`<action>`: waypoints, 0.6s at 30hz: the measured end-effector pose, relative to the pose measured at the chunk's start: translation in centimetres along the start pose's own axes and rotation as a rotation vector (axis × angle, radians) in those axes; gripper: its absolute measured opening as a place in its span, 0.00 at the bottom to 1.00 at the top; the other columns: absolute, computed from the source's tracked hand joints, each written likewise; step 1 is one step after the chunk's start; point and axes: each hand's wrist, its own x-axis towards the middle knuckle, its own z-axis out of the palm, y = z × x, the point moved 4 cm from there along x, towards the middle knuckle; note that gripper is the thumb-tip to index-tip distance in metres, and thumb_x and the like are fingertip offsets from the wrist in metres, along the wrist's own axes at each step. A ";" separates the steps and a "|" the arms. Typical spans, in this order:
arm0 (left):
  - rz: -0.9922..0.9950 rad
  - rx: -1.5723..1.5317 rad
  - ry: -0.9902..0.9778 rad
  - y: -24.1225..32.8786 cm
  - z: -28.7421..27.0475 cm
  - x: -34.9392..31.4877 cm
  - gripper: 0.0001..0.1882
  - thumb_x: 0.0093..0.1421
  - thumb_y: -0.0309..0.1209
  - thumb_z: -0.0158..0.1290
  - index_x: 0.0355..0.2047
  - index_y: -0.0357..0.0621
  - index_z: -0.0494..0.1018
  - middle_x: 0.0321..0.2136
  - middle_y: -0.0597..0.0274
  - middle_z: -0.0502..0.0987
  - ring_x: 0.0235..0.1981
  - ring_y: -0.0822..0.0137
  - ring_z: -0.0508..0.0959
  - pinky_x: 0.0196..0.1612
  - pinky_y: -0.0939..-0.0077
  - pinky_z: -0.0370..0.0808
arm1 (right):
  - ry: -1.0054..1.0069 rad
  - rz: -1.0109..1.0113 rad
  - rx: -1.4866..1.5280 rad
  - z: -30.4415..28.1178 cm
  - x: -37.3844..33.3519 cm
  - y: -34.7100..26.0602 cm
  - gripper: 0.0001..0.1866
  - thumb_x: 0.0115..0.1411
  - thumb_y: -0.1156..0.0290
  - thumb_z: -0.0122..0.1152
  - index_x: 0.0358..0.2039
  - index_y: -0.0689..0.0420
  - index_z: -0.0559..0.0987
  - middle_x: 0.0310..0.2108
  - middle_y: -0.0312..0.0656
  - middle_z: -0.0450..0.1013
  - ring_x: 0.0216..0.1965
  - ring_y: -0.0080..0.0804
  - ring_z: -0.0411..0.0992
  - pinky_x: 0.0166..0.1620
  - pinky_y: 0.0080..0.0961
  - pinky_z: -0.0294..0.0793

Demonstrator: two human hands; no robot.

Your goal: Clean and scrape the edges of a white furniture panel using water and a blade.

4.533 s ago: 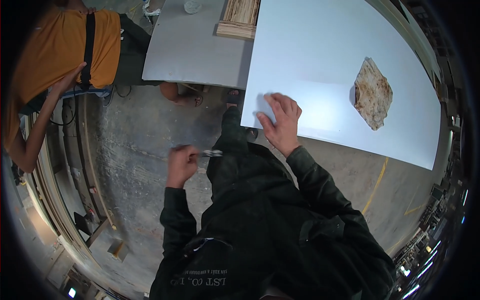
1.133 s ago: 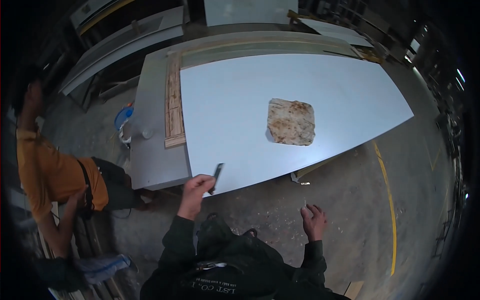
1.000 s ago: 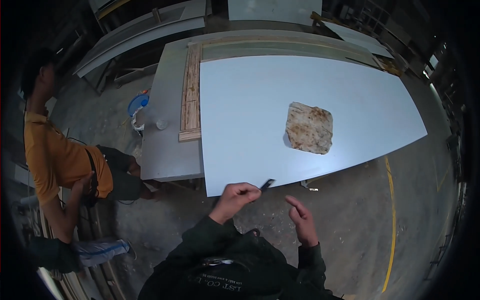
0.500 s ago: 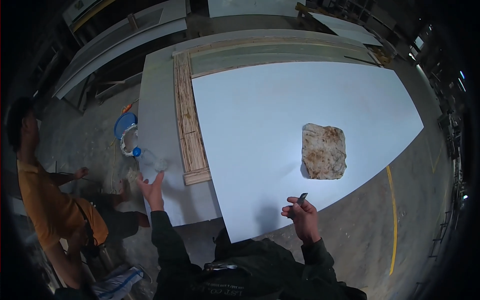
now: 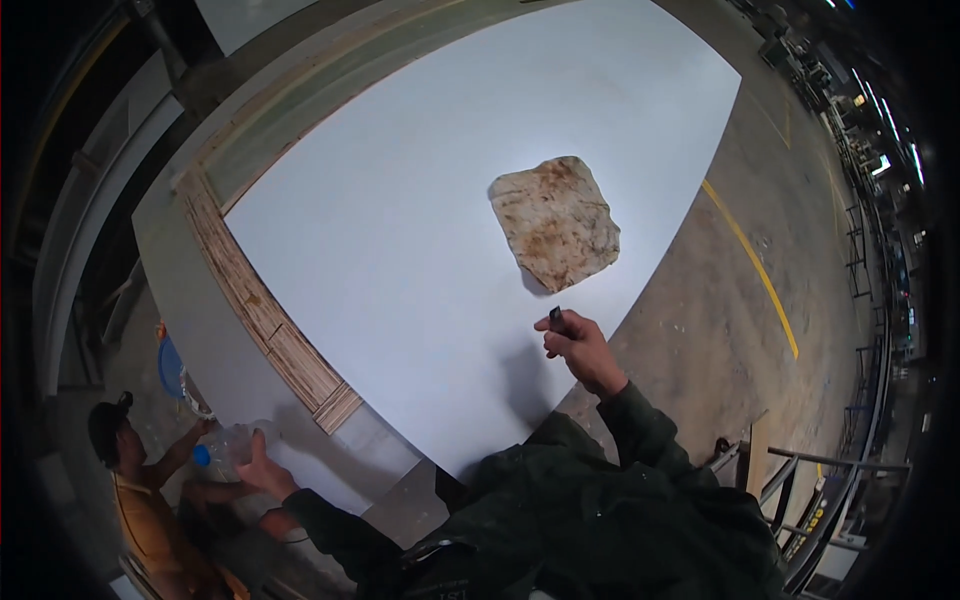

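Note:
At the lower left, my left hand (image 5: 262, 472) is at the side of a clear plastic bottle (image 5: 232, 445) with a blue cap, thumb and fingers around it. The bottle is upright by the grey panel's left edge. My right hand (image 5: 588, 352) is closed around a dark utility knife (image 5: 556, 318), its slanted tip pointing up and away; most of its handle is hidden in my fingers. Just beyond that hand lies a folded, brown-stained rag (image 5: 558, 225) on the large white sheet (image 5: 400, 230).
Under the white sheet, a wooden strip frame (image 5: 262, 318) lies on a grey panel (image 5: 215, 345). A person in an orange shirt (image 5: 150, 520) is close by at the lower left. A blue bucket (image 5: 172, 368) stands behind the bottle. Metal railings (image 5: 850, 465) are at the lower right.
My view has turned, so the sheet and rag sit differently in the picture. My left hand has come onto the bottle from beside it. The right hand still holds the knife.

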 end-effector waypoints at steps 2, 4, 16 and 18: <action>-0.030 -0.092 -0.068 2.3 0.7 -1.3 0.27 0.56 0.21 0.63 0.57 0.33 0.74 0.54 0.54 0.79 0.53 0.60 0.78 0.59 0.65 0.74 | 0.026 0.023 0.056 -2.5 0.6 -0.7 0.11 0.64 0.74 0.65 0.46 0.61 0.80 0.29 0.31 0.72 0.29 0.20 0.69 0.34 0.22 0.71; -0.032 -0.157 -0.138 4.6 0.9 -2.4 0.28 0.54 0.19 0.59 0.58 0.33 0.73 0.54 0.54 0.78 0.55 0.58 0.77 0.61 0.63 0.72 | 0.074 0.049 0.081 -4.7 1.6 -1.3 0.12 0.64 0.70 0.69 0.45 0.60 0.81 0.26 0.28 0.70 0.24 0.17 0.66 0.28 0.20 0.67; -0.015 -0.173 -0.115 14.8 7.5 -19.5 0.35 0.59 0.24 0.60 0.66 0.32 0.62 0.55 0.46 0.77 0.55 0.56 0.78 0.64 0.62 0.72 | 0.049 -0.431 -0.626 -10.7 11.1 -5.2 0.09 0.64 0.68 0.63 0.36 0.62 0.82 0.34 0.44 0.75 0.38 0.41 0.74 0.42 0.34 0.73; -0.036 -0.196 -0.069 15.3 9.3 -21.9 0.36 0.56 0.24 0.61 0.65 0.33 0.63 0.54 0.47 0.78 0.54 0.57 0.79 0.63 0.62 0.72 | 0.138 -0.770 -0.761 -9.9 13.1 -6.5 0.11 0.61 0.65 0.65 0.37 0.60 0.84 0.35 0.45 0.76 0.41 0.46 0.74 0.44 0.39 0.75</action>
